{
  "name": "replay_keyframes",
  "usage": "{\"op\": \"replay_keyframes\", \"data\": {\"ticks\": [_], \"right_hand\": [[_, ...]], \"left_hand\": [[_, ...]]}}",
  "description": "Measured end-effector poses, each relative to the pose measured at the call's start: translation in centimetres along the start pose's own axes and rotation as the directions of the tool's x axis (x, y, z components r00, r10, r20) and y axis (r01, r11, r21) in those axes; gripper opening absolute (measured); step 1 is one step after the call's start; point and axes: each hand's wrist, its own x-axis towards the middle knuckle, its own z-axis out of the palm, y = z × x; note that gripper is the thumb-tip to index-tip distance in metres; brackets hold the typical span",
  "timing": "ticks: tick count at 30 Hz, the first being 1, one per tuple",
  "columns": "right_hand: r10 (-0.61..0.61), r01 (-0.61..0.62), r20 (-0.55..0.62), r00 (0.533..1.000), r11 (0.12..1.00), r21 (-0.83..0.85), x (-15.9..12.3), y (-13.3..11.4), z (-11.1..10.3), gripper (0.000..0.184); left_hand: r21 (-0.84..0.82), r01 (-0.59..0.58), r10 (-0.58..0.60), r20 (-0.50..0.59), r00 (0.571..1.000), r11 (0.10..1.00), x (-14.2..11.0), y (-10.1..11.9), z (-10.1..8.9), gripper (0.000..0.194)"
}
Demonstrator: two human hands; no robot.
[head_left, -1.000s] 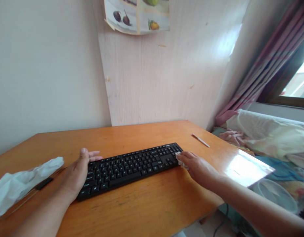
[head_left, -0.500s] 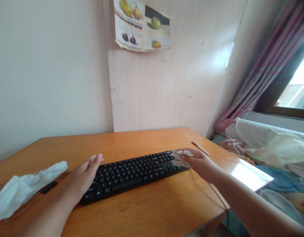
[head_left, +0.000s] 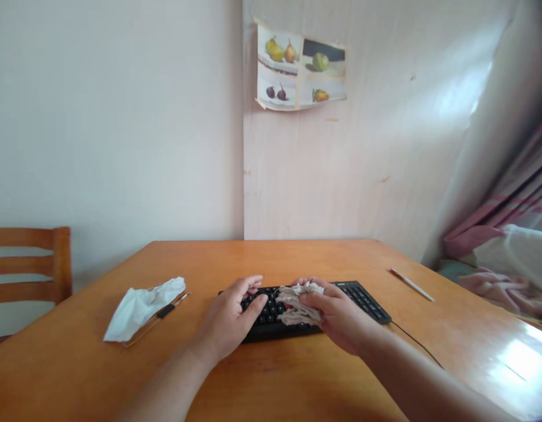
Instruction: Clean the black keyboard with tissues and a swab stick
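A black computer keyboard (head_left: 362,299) lies on the wooden table, partly covered by both hands. In my right hand (head_left: 341,316) is a crumpled greyish-white cloth (head_left: 301,310), pinched between thumb and fingers over the middle keys. My left hand (head_left: 229,319) is over the keyboard's left end, its thumb apart from half-curled fingers and nothing seen in it. The left end of the keyboard is hidden behind that hand.
To the left, a white tissue-like sheet (head_left: 141,308) lies beside a thin tool with a black grip (head_left: 166,310). A white pen (head_left: 411,284) rests at the right. The keyboard's cable (head_left: 418,343) trails rightward. A wooden chair (head_left: 29,264) stands at far left.
My view has turned left, bringing the chair in. My right hand has moved the cloth leftward from the keyboard's right end to its middle, closer to my left hand.
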Motion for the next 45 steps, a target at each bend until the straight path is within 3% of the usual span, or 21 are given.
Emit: {"op": "replay_keyframes", "data": {"ticks": [4,7,16,20,22,24,27,29,33,36,39,45], "right_hand": [[0.025,-0.026,0.019,0.999,0.998,0.059,1.9,1.2,3.3,0.030],[0.020,-0.023,0.035,0.999,0.994,0.103,3.1,2.4,4.4,0.026],[0.046,-0.049,0.035,0.998,0.996,0.078,3.4,4.6,3.3,0.024],[-0.083,0.075,-0.051,0.995,0.987,-0.144,3.3,4.5,3.0,0.042],[-0.229,0.192,-0.090,0.969,0.932,-0.308,3.3,4.4,2.8,0.055],[-0.397,0.328,-0.076,0.915,0.837,-0.437,3.3,4.5,2.5,0.059],[-0.602,0.495,0.046,0.797,0.607,-0.622,3.1,4.8,2.2,0.049],[-0.635,0.531,0.178,0.752,0.423,-0.734,2.7,5.4,2.4,0.048],[-0.522,0.548,0.383,0.762,0.204,-0.811,2.2,6.4,3.0,0.059],[-0.468,0.571,0.458,0.756,0.130,-0.810,2.5,6.5,3.0,0.066],[-0.461,0.582,0.481,0.746,0.100,-0.807,3.1,6.1,2.5,0.061],[-0.458,0.559,0.446,0.769,0.142,-0.817,3.8,5.8,1.5,0.042]], "left_hand": [[0.047,-0.113,0.109,0.072,0.991,0.993,-0.5,1.8,-0.6,0.065],[0.052,-0.185,0.179,0.107,0.978,0.981,-0.5,2.1,-0.8,0.074],[0.039,-0.136,0.131,0.109,0.985,0.990,-0.1,1.0,0.3,0.048],[0.077,-0.076,0.071,0.071,0.995,0.994,0.0,1.1,0.4,0.021],[0.054,-0.030,0.026,0.067,0.997,0.998,0.1,1.1,0.4,0.014],[-0.006,0.014,-0.014,0.072,0.997,1.000,0.2,1.1,0.3,0.017],[-0.093,0.076,-0.071,0.059,0.996,0.993,0.3,1.0,0.3,0.025],[-0.143,0.121,-0.115,0.047,0.992,0.982,0.3,0.9,0.3,0.029],[-0.319,0.207,-0.184,0.102,0.978,0.925,0.4,1.0,0.2,0.031],[-0.523,0.294,-0.186,0.250,0.950,0.800,0.3,1.1,0.0,0.030],[-0.609,0.379,-0.204,0.339,0.918,0.697,0.3,1.0,-0.1,0.034],[-0.528,0.388,-0.258,0.304,0.917,0.755,0.9,0.2,-0.8,0.053]]}}
